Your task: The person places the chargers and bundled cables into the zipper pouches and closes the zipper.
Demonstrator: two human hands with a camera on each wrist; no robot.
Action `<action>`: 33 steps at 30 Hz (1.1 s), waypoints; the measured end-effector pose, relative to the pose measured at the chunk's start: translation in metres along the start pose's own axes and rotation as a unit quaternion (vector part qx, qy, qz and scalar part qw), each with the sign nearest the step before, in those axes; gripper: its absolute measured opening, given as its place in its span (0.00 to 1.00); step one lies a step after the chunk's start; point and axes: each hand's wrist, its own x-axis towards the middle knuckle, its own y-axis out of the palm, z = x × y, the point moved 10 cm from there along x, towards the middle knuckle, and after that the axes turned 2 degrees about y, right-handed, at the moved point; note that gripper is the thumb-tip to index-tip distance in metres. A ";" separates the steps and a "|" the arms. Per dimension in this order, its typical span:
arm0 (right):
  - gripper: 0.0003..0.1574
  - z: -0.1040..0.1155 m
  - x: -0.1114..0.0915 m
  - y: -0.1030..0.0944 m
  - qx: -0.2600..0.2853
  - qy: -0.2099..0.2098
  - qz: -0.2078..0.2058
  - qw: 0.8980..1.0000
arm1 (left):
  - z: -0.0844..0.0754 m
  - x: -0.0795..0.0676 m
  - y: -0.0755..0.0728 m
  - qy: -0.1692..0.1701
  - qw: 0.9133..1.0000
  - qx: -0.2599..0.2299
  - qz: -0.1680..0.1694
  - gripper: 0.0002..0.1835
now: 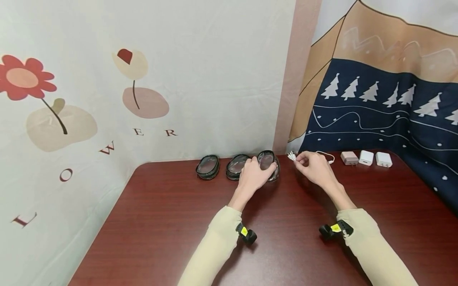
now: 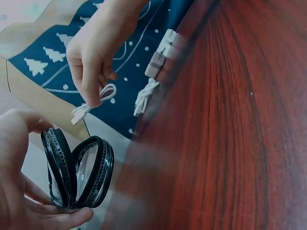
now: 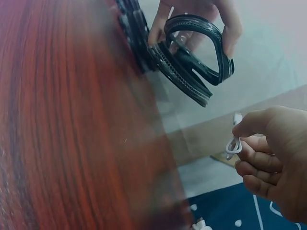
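Note:
My left hand (image 1: 252, 174) grips a small round clear pouch (image 1: 266, 159) with black zipped trim, raised at the back of the table. In the left wrist view the pouch (image 2: 58, 155) gapes open, its two rims spread apart in a V. To its right, my right hand (image 1: 316, 168) pinches a bundled white charging cable (image 1: 291, 156) between thumb and fingertips. The right wrist view shows this cable (image 3: 234, 145) looped on itself, a short distance from the pouch's opening and apart from it.
Two similar pouches (image 1: 207, 167) (image 1: 235, 167) sit left of my left hand along the back edge. Behind my right hand lies another white cable (image 1: 331, 160). Farther right stand a pinkish charger block (image 1: 349, 158) and two white ones (image 1: 366, 157) (image 1: 383, 159). Curtains hang behind the table (image 1: 171, 222).

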 end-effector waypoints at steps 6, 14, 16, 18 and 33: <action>0.08 0.012 -0.005 -0.008 0.037 0.005 -0.013 0.999 | -0.004 -0.009 -0.008 0.006 1.000 -0.012 0.005 0.44; 0.06 0.032 -0.015 -0.015 0.071 -0.008 -0.023 0.997 | -0.006 -0.019 -0.015 0.020 1.000 -0.023 0.004 0.43; 0.06 0.036 -0.017 -0.014 0.079 -0.009 -0.017 0.997 | -0.006 -0.022 -0.016 0.023 0.999 -0.028 0.005 0.43; 0.06 0.038 -0.019 -0.013 0.086 -0.006 -0.011 0.996 | -0.006 -0.025 -0.015 0.024 0.999 -0.034 0.009 0.44; 0.09 0.066 -0.030 -0.024 0.163 0.009 -0.031 0.986 | -0.013 -0.044 -0.030 0.029 0.995 -0.089 0.019 0.41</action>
